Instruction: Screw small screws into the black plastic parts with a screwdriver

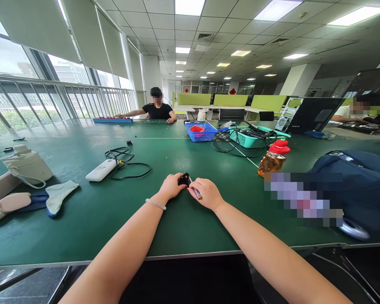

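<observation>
Since your left hand [171, 185] is curled around a small glossy black object [184, 179], with little gap between thumb and fingers, let that hand do the steadying. Your right hand [206, 193] is drawn into a tight pinch on a slim pen-like tool [197, 194], its brownish end pointing back towards you. Both pieces are straight ahead of you, just above the near part of the green surface [114, 228], between your two hands. The tool's far end is right by the object's edge; whether it touches, you can't tell from this view, so check by eye before you press.

I'd brace both wrists low, so the tool moves from the fingers and not from the whole arm. Use light pressure: a smooth, shiny casing could turn under the tip, and a slip would run towards your left fingertips. Hold those fingers behind the tool's line. Should the grip feel loose, rest the object on the surface. The black cable [140, 175] to your left lies clear of your hands.
</observation>
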`<control>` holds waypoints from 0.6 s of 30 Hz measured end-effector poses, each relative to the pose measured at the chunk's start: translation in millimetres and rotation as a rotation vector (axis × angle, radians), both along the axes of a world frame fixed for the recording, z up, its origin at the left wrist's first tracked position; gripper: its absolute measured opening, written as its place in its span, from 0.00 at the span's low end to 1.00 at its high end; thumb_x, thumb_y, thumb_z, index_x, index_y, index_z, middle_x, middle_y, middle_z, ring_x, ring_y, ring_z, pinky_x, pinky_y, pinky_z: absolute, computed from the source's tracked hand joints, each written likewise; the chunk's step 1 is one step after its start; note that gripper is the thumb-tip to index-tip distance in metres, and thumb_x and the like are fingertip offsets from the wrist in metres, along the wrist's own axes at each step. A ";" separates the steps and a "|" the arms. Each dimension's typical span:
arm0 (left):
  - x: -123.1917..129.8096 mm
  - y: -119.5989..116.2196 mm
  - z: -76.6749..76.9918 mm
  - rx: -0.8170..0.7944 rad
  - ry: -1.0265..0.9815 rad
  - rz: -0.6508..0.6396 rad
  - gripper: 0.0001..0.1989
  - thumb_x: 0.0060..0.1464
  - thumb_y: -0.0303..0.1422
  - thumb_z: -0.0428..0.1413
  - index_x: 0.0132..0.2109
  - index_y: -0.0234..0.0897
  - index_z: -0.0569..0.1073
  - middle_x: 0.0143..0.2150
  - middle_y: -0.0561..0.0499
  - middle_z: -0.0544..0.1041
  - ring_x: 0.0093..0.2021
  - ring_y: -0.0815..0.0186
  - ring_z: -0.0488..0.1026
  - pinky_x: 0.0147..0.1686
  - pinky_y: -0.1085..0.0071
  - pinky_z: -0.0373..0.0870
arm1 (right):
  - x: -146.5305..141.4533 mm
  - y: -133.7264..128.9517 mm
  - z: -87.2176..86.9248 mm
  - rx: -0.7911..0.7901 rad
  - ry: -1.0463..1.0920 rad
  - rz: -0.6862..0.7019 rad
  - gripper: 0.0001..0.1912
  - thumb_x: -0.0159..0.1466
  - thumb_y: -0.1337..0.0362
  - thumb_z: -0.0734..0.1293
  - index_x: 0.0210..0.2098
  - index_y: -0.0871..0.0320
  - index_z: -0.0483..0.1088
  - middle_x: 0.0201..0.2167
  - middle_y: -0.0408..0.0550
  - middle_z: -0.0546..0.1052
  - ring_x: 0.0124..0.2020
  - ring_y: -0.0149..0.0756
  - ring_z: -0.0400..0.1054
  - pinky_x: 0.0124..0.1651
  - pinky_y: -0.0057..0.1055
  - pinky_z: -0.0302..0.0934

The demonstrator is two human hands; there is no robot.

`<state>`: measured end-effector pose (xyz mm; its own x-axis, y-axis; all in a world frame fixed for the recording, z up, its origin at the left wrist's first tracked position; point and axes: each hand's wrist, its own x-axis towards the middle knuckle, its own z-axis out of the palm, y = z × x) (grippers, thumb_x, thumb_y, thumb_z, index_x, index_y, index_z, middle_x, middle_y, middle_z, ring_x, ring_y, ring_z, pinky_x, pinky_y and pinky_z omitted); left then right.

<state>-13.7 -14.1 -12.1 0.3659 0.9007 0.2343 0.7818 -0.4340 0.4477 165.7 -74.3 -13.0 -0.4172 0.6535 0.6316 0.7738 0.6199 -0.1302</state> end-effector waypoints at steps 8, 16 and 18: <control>-1.4 -3.2 1.6 -0.006 0.015 -0.034 0.25 0.52 0.36 0.60 0.58 0.42 0.70 0.50 0.47 0.77 0.54 0.55 0.70 0.54 0.64 0.66 | 19.0 14.8 -0.7 -0.454 0.830 -0.010 0.21 0.61 0.45 0.63 0.27 0.56 0.70 0.19 0.41 0.66 0.21 0.30 0.58 0.25 0.28 0.55; -0.8 -4.7 5.1 -0.007 0.037 -0.035 0.23 0.52 0.36 0.60 0.56 0.43 0.72 0.46 0.46 0.78 0.53 0.55 0.70 0.52 0.63 0.67 | 11.7 36.5 -12.0 -0.543 1.031 -0.042 0.29 0.59 0.36 0.58 0.21 0.56 0.66 0.12 0.38 0.59 0.14 0.27 0.51 0.17 0.27 0.48; -0.8 -5.2 6.2 -0.007 0.036 -0.036 0.22 0.52 0.35 0.60 0.55 0.43 0.73 0.46 0.47 0.78 0.52 0.54 0.71 0.52 0.63 0.67 | 8.7 44.5 -11.6 -0.519 1.039 -0.075 0.30 0.60 0.37 0.56 0.19 0.55 0.66 0.10 0.38 0.58 0.13 0.28 0.51 0.17 0.28 0.47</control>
<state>-14.4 -19.3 -5.9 0.4064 0.8882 0.2142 0.7810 -0.4594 0.4231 174.4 -29.8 -24.6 0.1953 0.9350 0.2961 0.1783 0.2631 -0.9482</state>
